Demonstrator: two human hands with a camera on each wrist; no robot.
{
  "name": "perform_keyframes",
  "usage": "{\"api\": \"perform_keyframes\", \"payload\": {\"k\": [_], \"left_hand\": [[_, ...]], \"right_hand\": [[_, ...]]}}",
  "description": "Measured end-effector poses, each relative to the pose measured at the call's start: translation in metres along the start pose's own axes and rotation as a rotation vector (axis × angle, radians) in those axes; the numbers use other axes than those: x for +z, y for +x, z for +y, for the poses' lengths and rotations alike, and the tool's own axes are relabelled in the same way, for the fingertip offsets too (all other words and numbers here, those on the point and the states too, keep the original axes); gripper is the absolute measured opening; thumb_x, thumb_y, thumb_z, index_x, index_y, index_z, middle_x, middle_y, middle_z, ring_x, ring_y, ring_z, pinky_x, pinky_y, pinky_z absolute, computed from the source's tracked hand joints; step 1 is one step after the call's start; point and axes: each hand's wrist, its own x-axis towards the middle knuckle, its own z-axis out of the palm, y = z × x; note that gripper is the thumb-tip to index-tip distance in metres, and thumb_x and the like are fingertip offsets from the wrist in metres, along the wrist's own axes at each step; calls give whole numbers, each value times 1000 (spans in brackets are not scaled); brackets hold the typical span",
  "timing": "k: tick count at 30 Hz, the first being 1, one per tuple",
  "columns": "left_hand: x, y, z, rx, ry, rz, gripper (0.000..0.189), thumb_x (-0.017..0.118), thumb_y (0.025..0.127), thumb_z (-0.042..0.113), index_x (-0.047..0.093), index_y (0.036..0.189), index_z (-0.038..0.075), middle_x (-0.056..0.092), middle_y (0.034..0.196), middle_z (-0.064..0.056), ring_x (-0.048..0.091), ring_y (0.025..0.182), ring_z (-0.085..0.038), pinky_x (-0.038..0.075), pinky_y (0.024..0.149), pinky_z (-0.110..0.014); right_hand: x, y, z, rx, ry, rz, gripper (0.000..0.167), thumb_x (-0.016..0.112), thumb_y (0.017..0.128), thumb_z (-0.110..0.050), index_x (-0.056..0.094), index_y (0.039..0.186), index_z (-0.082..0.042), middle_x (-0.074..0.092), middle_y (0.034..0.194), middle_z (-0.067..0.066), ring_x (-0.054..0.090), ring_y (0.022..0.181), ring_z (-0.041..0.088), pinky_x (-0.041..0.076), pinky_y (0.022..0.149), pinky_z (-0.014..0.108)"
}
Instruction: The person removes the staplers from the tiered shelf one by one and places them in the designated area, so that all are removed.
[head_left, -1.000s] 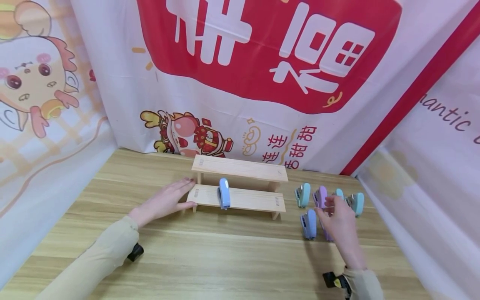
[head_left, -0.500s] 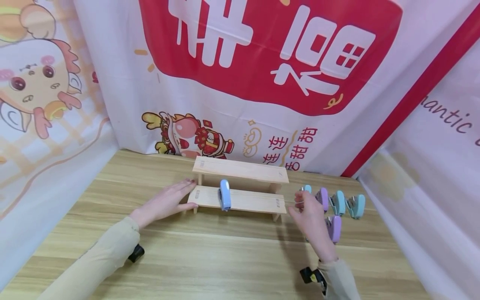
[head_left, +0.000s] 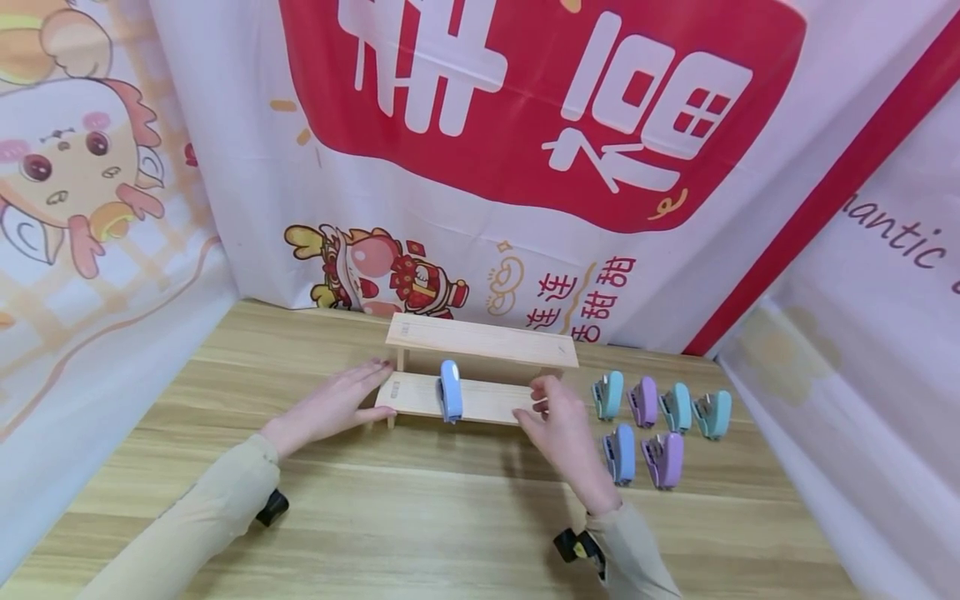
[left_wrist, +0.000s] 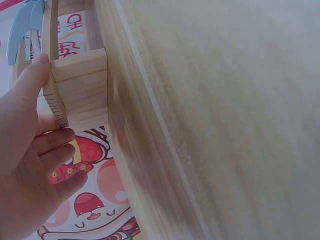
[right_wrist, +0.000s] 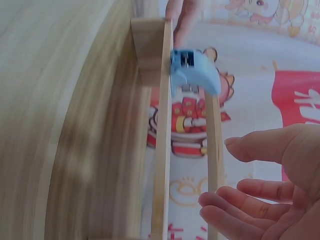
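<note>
A two-tier wooden display rack (head_left: pixel 480 334) stands at the back of the table. My left hand (head_left: pixel 335 402) holds the left end of its lower shelf, the thumb at the front corner and the fingers at the back corner. In the left wrist view, the thumb (left_wrist: pixel 37 67) lies on the plank's edge. On the lower shelf, left of the middle, one blue stapler (head_left: pixel 450 391) stands upright. Above the right part of that shelf hovers my right hand (head_left: pixel 558 429), with nothing in it. The right wrist view has its thumb and loosely bent fingers (right_wrist: pixel 250 205) apart.
Right of the rack, several staplers stand in two rows. A teal stapler (head_left: pixel 609 395), a purple stapler (head_left: pixel 642 402) and two more teal ones form the back row. A blue stapler (head_left: pixel 619 454) and a purple stapler (head_left: pixel 663 460) stand in front. Printed cloth (head_left: pixel 480 183) hangs behind.
My right hand has moved left from over the staplers to the right part of the lower shelf, uncovering both stapler rows. My left hand and the blue stapler on the shelf have stayed put.
</note>
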Motion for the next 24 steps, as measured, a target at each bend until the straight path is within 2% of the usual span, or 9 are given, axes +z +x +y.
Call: {"api": "perform_keyframes", "payload": {"k": [11, 20, 24], "left_hand": [[1, 1, -2, -5, -1, -22, 81, 65, 92, 50, 39, 150, -1, 39, 155, -24, 40, 144, -41, 36, 118, -59], [1, 1, -2, 4, 3, -8, 81, 66, 92, 50, 40, 149, -1, 40, 154, -24, 41, 143, -40, 37, 117, -58], [1, 1, -2, 6, 1, -6, 81, 66, 92, 49, 40, 149, -2, 40, 154, -24, 41, 143, -40, 36, 118, -58]], "right_hand": [[24, 5, -26, 28, 12, -113, 36, 80, 83, -16, 60, 110, -3, 68, 96, 12, 69, 84, 23, 60, 71, 28], [44, 9, -43, -26, 64, -140, 37, 80, 83, -14, 60, 111, 1, 70, 97, 15, 71, 82, 25, 61, 70, 26], [50, 11, -47, -25, 79, -160, 39, 80, 84, -16, 60, 112, 2, 71, 99, 15, 71, 82, 23, 60, 68, 22]]}}
